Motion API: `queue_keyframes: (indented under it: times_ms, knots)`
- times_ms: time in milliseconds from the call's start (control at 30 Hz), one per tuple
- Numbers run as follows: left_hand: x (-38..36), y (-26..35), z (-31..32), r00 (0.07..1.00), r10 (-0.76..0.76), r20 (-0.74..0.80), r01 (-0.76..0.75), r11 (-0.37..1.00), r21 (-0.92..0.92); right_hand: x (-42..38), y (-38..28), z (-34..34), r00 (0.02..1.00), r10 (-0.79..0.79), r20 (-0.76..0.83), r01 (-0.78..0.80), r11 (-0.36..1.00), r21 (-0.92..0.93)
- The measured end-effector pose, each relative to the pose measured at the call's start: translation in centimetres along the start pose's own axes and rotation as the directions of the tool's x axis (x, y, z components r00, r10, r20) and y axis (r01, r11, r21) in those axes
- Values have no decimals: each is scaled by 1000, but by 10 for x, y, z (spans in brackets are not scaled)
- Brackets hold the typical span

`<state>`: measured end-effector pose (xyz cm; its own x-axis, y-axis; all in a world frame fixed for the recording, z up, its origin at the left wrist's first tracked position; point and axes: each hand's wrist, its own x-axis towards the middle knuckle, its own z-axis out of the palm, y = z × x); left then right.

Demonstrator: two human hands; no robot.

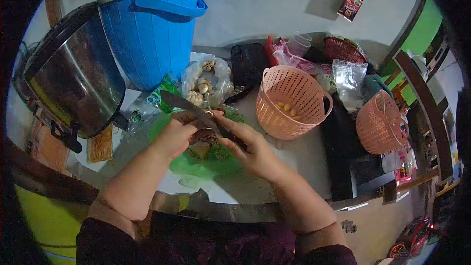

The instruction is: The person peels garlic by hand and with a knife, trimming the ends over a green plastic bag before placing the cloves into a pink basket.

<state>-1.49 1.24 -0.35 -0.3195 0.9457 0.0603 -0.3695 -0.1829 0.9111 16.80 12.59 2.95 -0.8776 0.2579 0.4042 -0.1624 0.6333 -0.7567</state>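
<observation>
A dark-bladed knife (184,104) is held in my right hand (249,148), its blade pointing up and to the left. Closed close against the blade, my left hand (172,136) pinches something small that I cannot make out. Both hands are over a green plastic bag (191,168) with dark reddish scraps on it. Behind them, a clear plastic bag (223,76) contains several garlic bulbs (203,86). To the right, a pink perforated basket (274,93) holds several pale peeled cloves (287,108).
A large metal pot (78,73) and a blue lidded bucket (147,34) stand at the left. Another pink basket (378,127) is at the right. A black box (248,64), clear plastic cups (299,44) and a dark red basket (343,50) lie along the wall.
</observation>
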Motion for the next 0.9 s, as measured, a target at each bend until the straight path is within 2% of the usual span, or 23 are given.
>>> queue_keyframes:
  times_ms: [200, 300, 367, 433, 600, 700, 800, 900]
  knots:
    - [0, 0, -1, 999, 20, 42, -19, 1000, -8, -2, 4, 1, 997, 83, 5, -83, 996, -31]
    - [1, -3, -2, 1000, 15, 20, -15, 1000, -16, 0, 7, 3, 1000, -2, -26, 4, 998, 57]
    - [1, -5, -7, 999, -37, 14, 38, 999, -36, 1, -3, -3, 986, 149, 77, -165, 946, 278]
    - [1, -4, -8, 998, -64, 19, 65, 996, -55, 2, -9, -7, 955, 251, 157, -294, 862, 413]
    - [-1, 0, -3, 998, -50, 41, 52, 997, -54, 0, -4, -8, 902, 367, 227, -430, 714, 552]
    - [1, -2, -6, 996, -62, 64, 61, 998, 25, 1, -9, -16, 878, 411, 244, -474, 684, 554]
    - [1, -1, -1, 998, -62, 28, 62, 998, 20, 0, -10, -18, 844, 491, 215, -518, 644, 563]
    - [4, -1, -4, 998, -41, 52, 42, 999, -14, 1, -1, -16, 870, 463, 169, -475, 694, 541]
